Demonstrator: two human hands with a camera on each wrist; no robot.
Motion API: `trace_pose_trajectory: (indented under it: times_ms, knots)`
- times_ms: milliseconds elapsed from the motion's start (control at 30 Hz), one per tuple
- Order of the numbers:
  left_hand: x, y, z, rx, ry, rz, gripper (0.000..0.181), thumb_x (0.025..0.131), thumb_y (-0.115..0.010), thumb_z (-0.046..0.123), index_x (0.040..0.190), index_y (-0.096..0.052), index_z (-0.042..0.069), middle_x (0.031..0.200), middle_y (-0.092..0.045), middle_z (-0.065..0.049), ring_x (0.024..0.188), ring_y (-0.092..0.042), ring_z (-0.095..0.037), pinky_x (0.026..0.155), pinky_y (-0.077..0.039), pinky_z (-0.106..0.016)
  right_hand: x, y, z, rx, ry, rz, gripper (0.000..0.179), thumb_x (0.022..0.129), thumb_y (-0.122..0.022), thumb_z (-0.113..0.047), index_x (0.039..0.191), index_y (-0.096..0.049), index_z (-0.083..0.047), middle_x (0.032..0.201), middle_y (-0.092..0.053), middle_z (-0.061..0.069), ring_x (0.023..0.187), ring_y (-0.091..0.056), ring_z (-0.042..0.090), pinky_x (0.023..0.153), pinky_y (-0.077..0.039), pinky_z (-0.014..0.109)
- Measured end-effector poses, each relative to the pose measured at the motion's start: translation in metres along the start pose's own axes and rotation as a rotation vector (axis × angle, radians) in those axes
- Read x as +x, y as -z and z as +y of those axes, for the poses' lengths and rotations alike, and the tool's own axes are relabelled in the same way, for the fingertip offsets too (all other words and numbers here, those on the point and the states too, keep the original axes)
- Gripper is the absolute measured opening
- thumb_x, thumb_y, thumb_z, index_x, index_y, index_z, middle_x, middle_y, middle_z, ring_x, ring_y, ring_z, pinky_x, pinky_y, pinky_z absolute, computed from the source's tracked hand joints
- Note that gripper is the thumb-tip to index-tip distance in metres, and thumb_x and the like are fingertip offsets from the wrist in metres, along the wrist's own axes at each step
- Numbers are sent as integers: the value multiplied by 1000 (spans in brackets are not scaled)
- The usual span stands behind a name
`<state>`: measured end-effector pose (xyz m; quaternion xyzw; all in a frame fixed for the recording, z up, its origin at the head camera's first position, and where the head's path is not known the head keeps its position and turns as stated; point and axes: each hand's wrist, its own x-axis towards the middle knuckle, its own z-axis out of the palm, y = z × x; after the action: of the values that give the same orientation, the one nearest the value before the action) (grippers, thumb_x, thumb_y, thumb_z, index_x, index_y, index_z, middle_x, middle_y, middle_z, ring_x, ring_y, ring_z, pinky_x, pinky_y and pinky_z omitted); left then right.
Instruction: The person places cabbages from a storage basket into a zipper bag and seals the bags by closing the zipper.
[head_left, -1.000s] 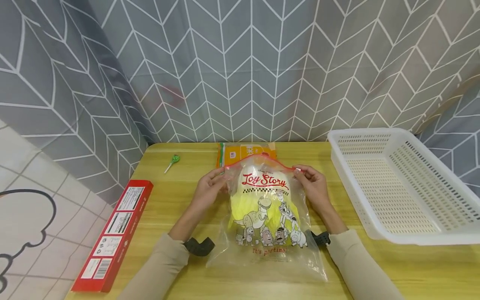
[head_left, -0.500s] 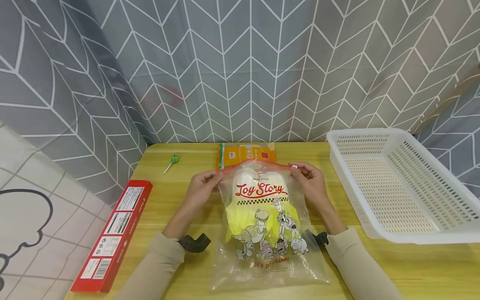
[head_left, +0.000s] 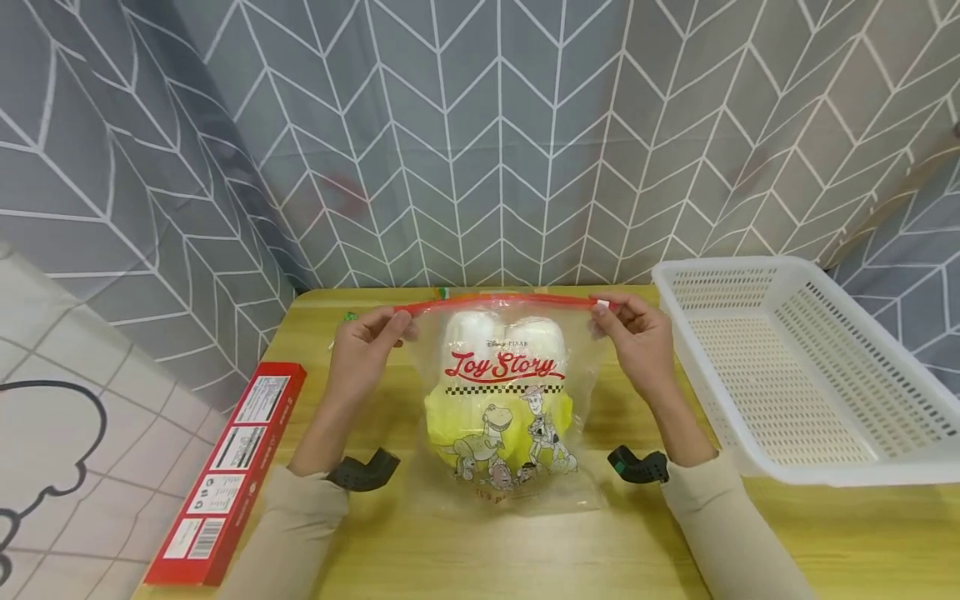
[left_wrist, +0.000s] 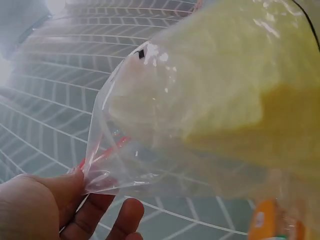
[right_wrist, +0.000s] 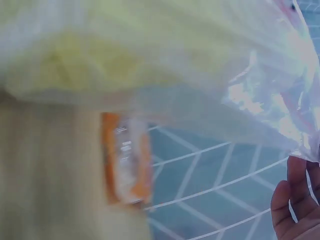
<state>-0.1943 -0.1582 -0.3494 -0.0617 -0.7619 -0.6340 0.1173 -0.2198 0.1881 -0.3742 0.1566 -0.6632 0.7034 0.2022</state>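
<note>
A clear zip bag [head_left: 517, 467] with a red zip strip and printed cartoon figures hangs upright between both hands in the head view. Inside it, white and yellow soft-looking contents [head_left: 472, 333] show through the plastic. My left hand [head_left: 367, 350] pinches the bag's upper left corner. At the upper right corner, beside the white zip slider [head_left: 602, 307], my right hand [head_left: 637, 342] pinches the edge. In the left wrist view the thumb of the left hand [left_wrist: 45, 205] presses the corner. The right hand [right_wrist: 300, 200] shows only partly at the right wrist view's edge.
On the right of the table stands a white plastic basket [head_left: 712, 400]. A long red box [head_left: 225, 475] lies along the left edge. The orange packet [right_wrist: 127, 160] is mostly behind the bag, and the green lollipop [head_left: 350, 317] is partly behind the left hand.
Both hands have moved apart, stretching the bag's top edge nearly straight. The bag has risen and now covers most of the orange packet; its lower end has swung away from the front.
</note>
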Motion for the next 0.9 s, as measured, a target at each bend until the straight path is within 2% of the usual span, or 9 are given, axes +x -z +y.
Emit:
trace_pose_trajectory:
  times_ms: [167, 233, 367, 533, 600, 667, 733, 800, 900]
  knots:
    - [-7, 3, 31, -30, -100, 100, 23, 99, -66, 18, 97, -71, -5, 80, -71, 18, 84, -61, -10, 84, -49, -23, 3, -5, -26, 15, 142, 52, 19, 94, -67, 2, 109, -69, 13, 73, -73, -5, 61, -66, 9, 65, -55, 21]
    - [-10, 5, 40, -48, -126, 132, 20, 99, -66, 15, 97, -72, -4, 79, -71, 17, 84, -61, -10, 84, -48, -24, 2, -7, -34, 31, 167, 49, 18, 93, -67, 4, 109, -69, 13, 73, -74, -4, 61, -67, 9, 65, -56, 22]
    - [-9, 9, 45, -104, -165, 146, 13, 100, -64, 10, 93, -74, 5, 76, -72, 16, 83, -62, -9, 84, -49, -25, 0, -10, -44, 48, 193, 32, 17, 93, -67, 6, 108, -70, 13, 76, -75, -5, 62, -69, 8, 66, -57, 21]
    - [-10, 12, 49, -211, -286, 149, 15, 98, -65, 7, 86, -74, 10, 74, -74, 9, 76, -67, -9, 77, -52, -23, -2, -13, -57, 110, 266, 29, 17, 92, -67, 7, 108, -71, 11, 75, -74, -2, 61, -67, 9, 64, -55, 20]
    - [-10, 13, 51, -255, -336, 144, 16, 97, -66, 7, 84, -73, 7, 73, -72, 6, 71, -67, -10, 73, -53, -23, -3, -15, -62, 159, 247, 17, 16, 92, -66, 8, 108, -72, 10, 73, -73, 0, 60, -66, 11, 63, -55, 21]
    - [-11, 14, 51, -280, -359, 145, 16, 97, -66, 7, 83, -73, 7, 72, -71, 6, 66, -66, -9, 69, -54, -22, -6, -16, -66, 189, 201, 7, 17, 93, -66, 8, 108, -72, 9, 71, -72, 1, 59, -65, 11, 62, -54, 21]
    - [-12, 14, 50, -290, -366, 143, 15, 97, -66, 6, 84, -72, 5, 71, -70, 4, 63, -64, -10, 68, -55, -22, -8, -16, -69, 169, 150, -3, 17, 94, -65, 6, 109, -73, 8, 72, -72, 0, 58, -65, 11, 63, -55, 20]
    - [-10, 15, 47, -279, -332, 144, 14, 98, -65, 5, 85, -71, 5, 71, -68, 4, 62, -62, -10, 66, -56, -22, -9, -14, -68, 121, 84, -42, 20, 97, -63, 2, 114, -72, 7, 75, -73, -2, 59, -65, 10, 66, -56, 20]
    - [-5, 16, 35, -211, -216, 138, 14, 98, -64, 3, 86, -70, 8, 72, -67, 7, 63, -62, -8, 67, -56, -20, -8, -11, -61, 14, -15, -155, 26, 101, -59, -3, 122, -68, 8, 81, -74, -5, 65, -67, 9, 73, -58, 22]
